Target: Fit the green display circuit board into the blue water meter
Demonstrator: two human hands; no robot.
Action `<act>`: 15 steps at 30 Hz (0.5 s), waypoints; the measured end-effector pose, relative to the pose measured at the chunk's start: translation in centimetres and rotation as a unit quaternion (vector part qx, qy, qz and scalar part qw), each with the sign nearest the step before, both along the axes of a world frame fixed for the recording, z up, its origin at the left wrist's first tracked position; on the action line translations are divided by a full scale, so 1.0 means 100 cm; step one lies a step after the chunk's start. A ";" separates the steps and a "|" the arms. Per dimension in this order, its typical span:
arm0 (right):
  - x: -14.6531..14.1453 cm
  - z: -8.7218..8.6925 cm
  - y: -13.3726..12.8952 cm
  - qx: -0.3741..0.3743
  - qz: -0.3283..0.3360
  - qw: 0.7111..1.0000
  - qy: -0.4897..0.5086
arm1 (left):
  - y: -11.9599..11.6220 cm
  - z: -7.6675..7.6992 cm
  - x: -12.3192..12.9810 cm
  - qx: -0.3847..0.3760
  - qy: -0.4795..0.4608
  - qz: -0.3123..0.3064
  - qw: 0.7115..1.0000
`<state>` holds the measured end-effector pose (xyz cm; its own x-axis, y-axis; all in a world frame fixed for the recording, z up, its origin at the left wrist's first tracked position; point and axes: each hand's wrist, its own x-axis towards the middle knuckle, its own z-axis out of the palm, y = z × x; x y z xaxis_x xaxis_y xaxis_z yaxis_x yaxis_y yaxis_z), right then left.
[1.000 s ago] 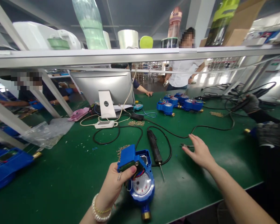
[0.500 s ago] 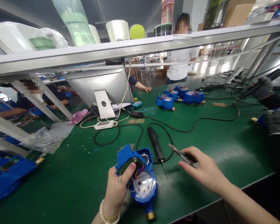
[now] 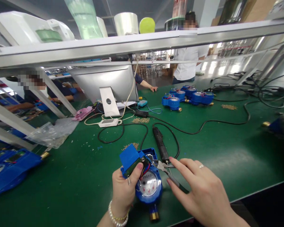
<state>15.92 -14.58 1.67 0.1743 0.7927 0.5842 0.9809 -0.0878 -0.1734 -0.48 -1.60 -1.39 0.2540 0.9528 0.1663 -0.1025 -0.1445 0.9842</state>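
Observation:
My left hand (image 3: 127,184) grips the raised blue cover (image 3: 130,157) of a blue water meter (image 3: 150,187), thumb on the circuit board and coloured wires inside. The meter rests on the green table, its round dial facing up and its brass end toward me. My right hand (image 3: 198,186) holds pliers (image 3: 171,177) with dark handles. Their jaws are at the upper right of the meter's housing, beside the wires; whether they touch anything is too small to tell. A black electric screwdriver (image 3: 161,143) lies just behind the pliers.
Small screws (image 3: 140,120) lie in piles among black cables. More blue meters (image 3: 188,96) stand at the back and others (image 3: 11,168) at the left. A monitor (image 3: 105,85) sits beneath a shelf (image 3: 132,42). A person (image 3: 186,64) stands beyond, and a co-worker's hand (image 3: 153,88) rests on the table.
My right hand has brought the pliers left to the meter's housing. The co-worker's gloved hand and tool at the right have moved away. My left hand keeps its grip on the cover.

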 end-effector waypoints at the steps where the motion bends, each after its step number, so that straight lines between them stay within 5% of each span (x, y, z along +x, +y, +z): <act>1: -0.002 0.000 0.000 0.000 0.000 1.000 0.000 | 0.000 -0.001 0.000 0.001 -0.001 0.004 1.000; 15: -0.008 -0.002 -0.002 -0.004 -0.019 0.999 -0.029 | -0.006 0.000 0.003 0.018 -0.019 0.033 0.999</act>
